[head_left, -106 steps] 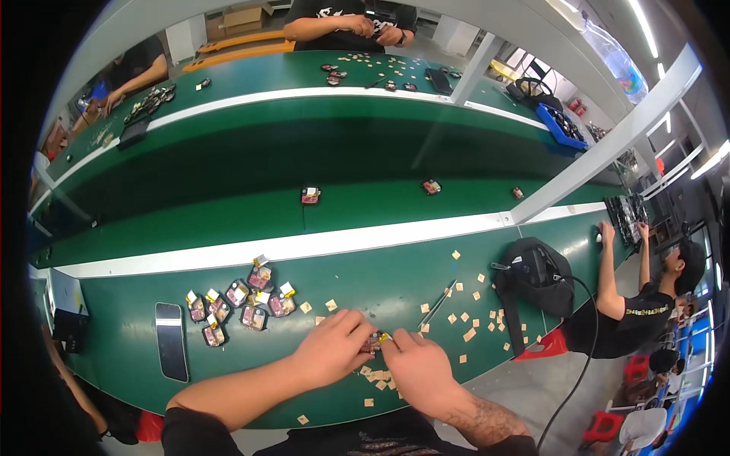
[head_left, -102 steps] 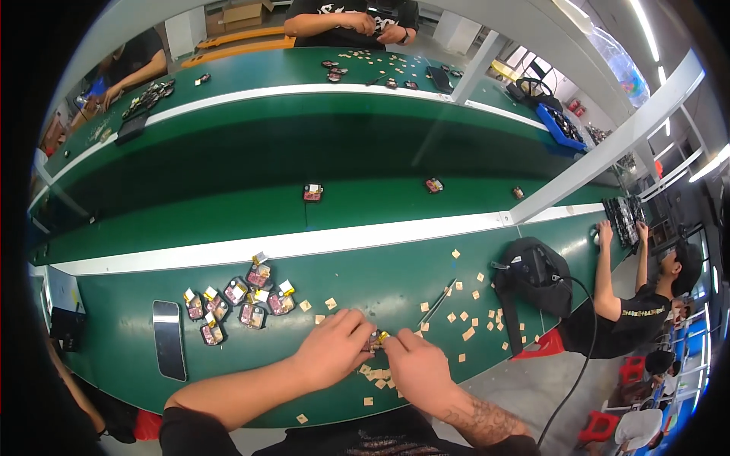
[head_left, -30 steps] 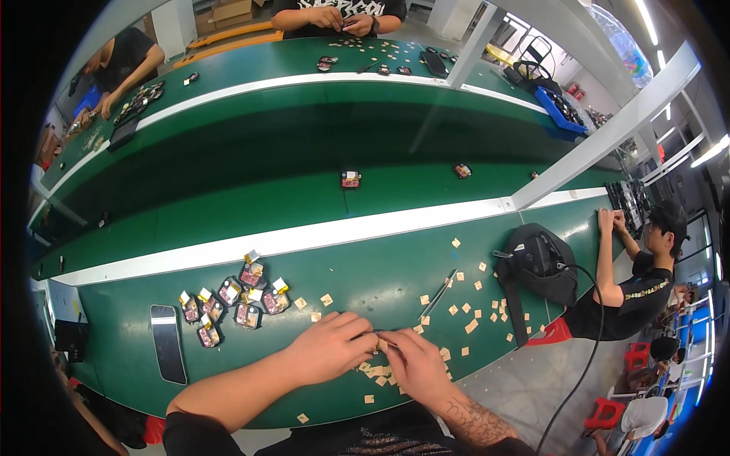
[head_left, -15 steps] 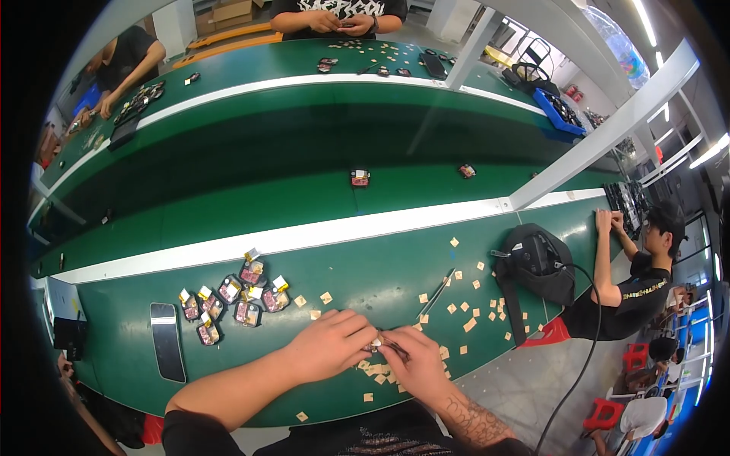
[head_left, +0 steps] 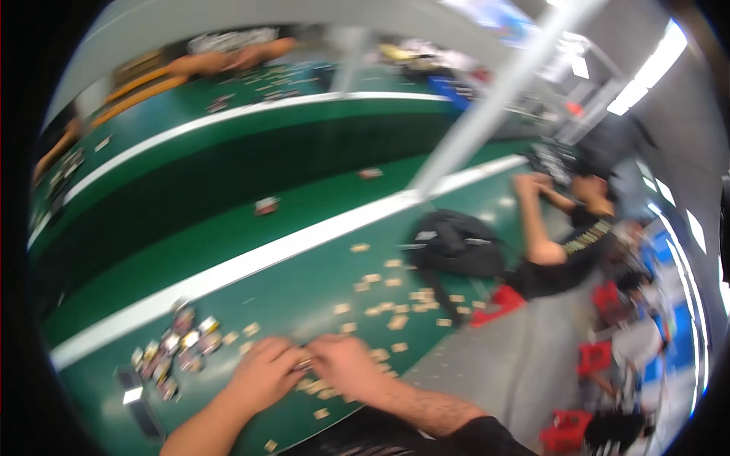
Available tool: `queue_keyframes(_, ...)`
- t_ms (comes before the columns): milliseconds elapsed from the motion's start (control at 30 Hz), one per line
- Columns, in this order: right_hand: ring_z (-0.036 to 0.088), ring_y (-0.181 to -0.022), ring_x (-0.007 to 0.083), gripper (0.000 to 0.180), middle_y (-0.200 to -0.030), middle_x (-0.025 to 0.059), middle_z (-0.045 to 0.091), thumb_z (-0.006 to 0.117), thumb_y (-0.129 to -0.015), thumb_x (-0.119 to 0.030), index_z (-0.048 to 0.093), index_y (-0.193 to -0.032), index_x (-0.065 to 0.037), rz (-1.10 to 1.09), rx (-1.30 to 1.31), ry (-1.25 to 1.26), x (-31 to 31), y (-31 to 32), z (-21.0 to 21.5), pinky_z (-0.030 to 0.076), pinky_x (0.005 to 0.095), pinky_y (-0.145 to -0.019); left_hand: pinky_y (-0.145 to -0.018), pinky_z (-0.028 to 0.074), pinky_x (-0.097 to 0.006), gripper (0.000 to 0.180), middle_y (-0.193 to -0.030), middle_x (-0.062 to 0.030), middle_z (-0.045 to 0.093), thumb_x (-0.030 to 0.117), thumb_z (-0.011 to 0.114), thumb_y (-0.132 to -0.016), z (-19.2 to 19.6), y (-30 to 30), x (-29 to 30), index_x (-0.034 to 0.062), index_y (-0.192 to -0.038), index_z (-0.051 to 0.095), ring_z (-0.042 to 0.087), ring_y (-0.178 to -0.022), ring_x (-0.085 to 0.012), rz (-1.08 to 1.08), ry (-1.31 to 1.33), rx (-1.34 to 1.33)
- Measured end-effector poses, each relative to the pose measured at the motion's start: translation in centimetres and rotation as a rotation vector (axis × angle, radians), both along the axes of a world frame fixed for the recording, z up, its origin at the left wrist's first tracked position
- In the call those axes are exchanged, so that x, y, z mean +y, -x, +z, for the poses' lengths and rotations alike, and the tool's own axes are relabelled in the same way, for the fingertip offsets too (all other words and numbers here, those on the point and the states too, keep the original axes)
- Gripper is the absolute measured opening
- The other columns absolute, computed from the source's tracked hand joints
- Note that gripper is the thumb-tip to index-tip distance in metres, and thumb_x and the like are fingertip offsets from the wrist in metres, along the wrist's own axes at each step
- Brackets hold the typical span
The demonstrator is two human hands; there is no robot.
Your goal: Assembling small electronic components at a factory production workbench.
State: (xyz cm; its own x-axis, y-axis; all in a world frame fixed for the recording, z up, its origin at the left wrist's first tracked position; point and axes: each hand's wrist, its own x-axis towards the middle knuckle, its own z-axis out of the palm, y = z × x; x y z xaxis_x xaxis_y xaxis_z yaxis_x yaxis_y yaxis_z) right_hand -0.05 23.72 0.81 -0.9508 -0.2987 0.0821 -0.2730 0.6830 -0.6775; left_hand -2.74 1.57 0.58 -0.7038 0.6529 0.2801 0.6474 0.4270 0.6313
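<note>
Motion blurs the view. My left hand [head_left: 262,372] and my right hand [head_left: 346,366] meet over the near part of the green table [head_left: 251,300], both with fingers closed. Between their fingertips is a small electronic module [head_left: 304,365], mostly covered; its details are smeared. Several dark-edged modules with pinkish faces and white or yellow tabs [head_left: 190,359] lie grouped to the left of my left hand. Small beige square pieces [head_left: 398,322] are scattered under and beyond my right hand.
A dark phone [head_left: 144,414] lies at the left. A black bag [head_left: 456,243] sits beyond the beige pieces. A white rail [head_left: 281,234] and slanted post [head_left: 487,106] border the table's far side. A co-worker [head_left: 563,251] works at the right; red stools [head_left: 566,431] stand behind.
The whole view has swung to the right and tilted, so table things appear farther left. My hands stay together around the small module. The tweezers seen earlier on the table cannot be made out now.
</note>
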Motion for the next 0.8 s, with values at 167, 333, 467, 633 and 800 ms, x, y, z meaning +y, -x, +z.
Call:
queue_keyframes(167, 0.066, -0.092, 0.0417, 0.019, -0.103, 0.0172, 0.063, 0.071, -0.095, -0.008, 0.067, -0.113, -0.003, -0.044, 0.039, 0.309, -1.7, -0.9, -1.8, 0.055, 0.0484, -0.076, -0.086, 0.052, -0.049, 0.039, -0.107, -0.0133, 0.065, 0.007, 0.086, -0.07, -1.0, -1.7, -1.9, 0.0081, -0.107, 0.074, 0.064, -0.1, -0.0379, 0.102, 0.052, 0.02)
queue_keyframes(333, 0.064, -0.097, 0.0442, 0.023, -0.108, 0.017, 0.057, 0.069, -0.097, -0.012, 0.059, -0.115, -0.004, 0.01, -0.024, 0.174, 0.4, -0.7, -3.1, 0.054, 0.0541, -0.08, -0.117, 0.047, -0.043, 0.032, -0.143, -0.0098, 0.066, 0.032, 0.068, -0.107, 2.6, -0.6, -0.6, 0.0121, -0.131, 0.074, 0.06, -0.135, -0.0344, -0.156, 0.487, 0.127)
queue_keyframes(467, 0.062, -0.095, 0.0423, 0.02, -0.106, 0.0166, 0.056, 0.067, -0.098, -0.012, 0.057, -0.113, -0.004, 0.098, 0.055, 0.239, 0.1, -0.1, -3.1, 0.052, 0.0524, -0.082, -0.093, 0.053, -0.048, 0.021, -0.119, -0.0123, 0.068, 0.022, 0.076, -0.099, 3.7, -1.5, 1.0, 0.0104, -0.116, 0.075, 0.064, -0.11, -0.0368, 0.006, 0.279, 0.182)
queue_keyframes(633, 0.062, -0.094, 0.0398, 0.018, -0.106, 0.0157, 0.055, 0.064, -0.102, -0.015, 0.058, -0.114, -0.003, 0.017, 0.197, 0.26, 1.2, -0.4, -4.3, 0.053, 0.0508, -0.082, -0.087, 0.054, -0.048, 0.021, -0.112, -0.0123, 0.069, 0.017, 0.078, -0.096, 4.5, -1.3, 1.5, 0.0109, -0.116, 0.076, 0.065, -0.103, -0.0362, 0.016, 0.229, 0.212)
queue_keyframes(800, 0.064, -0.096, 0.0371, 0.016, -0.105, 0.0138, 0.057, 0.062, -0.105, -0.016, 0.061, -0.115, -0.004, 0.014, 0.216, 0.31, 2.1, -0.7, -4.2, 0.055, 0.0481, -0.084, -0.09, 0.054, -0.053, 0.032, -0.121, -0.0152, 0.068, 0.022, 0.073, -0.097, 1.9, -0.8, 0.7, 0.0116, -0.127, 0.075, 0.066, -0.108, -0.0381, -0.085, 0.298, 0.247)
